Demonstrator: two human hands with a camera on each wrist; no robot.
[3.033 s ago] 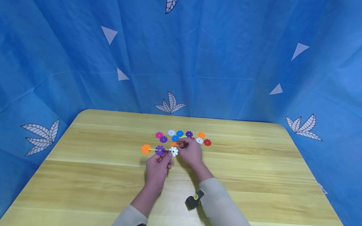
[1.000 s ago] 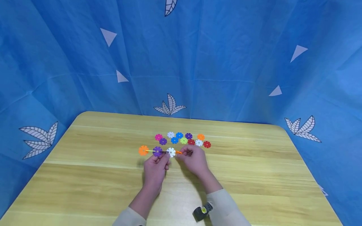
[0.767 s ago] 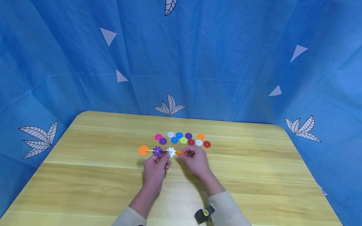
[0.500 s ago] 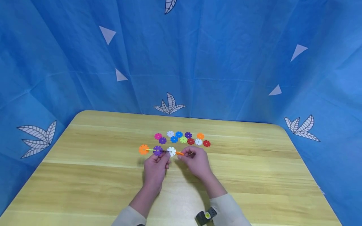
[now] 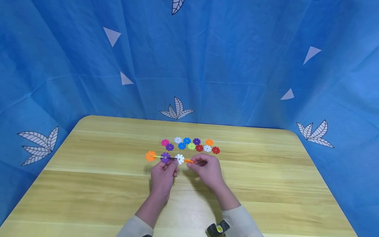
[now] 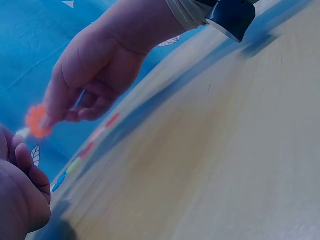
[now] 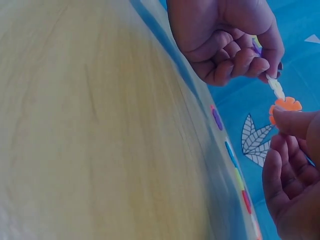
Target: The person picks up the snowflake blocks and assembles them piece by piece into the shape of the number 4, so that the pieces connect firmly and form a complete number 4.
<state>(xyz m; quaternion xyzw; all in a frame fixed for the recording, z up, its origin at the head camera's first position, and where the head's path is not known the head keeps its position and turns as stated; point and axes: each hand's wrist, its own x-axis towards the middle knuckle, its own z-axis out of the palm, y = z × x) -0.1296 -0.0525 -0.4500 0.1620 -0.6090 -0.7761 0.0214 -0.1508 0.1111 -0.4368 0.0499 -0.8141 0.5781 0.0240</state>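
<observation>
A blue backdrop (image 5: 242, 65) printed with leaves and triangles hangs behind the wood-grain table (image 5: 266, 197). My landmark is the white slotted disc (image 5: 179, 159): left of it my chain runs from an orange end disc (image 5: 151, 156), through a yellow-green disc (image 5: 158, 156) seen edge-on, to a purple disc (image 5: 165, 157) and a dark, edge-on piece (image 5: 173, 158) beside the white one. My left hand (image 5: 163, 179), below and left of it, pinches the chain at its left edge between thumb and finger. Beyond it, loose discs (image 5: 191, 146) lie on the table. At its right edge, my right hand (image 5: 208, 169) pinches an orange slotted disc (image 5: 188, 161) turned crosswise to it. I can't tell how deep the slots sit. To join these well, I'd judge, I should brace the white disc, match slot to slot, and push straight along the chain, without twisting.
</observation>
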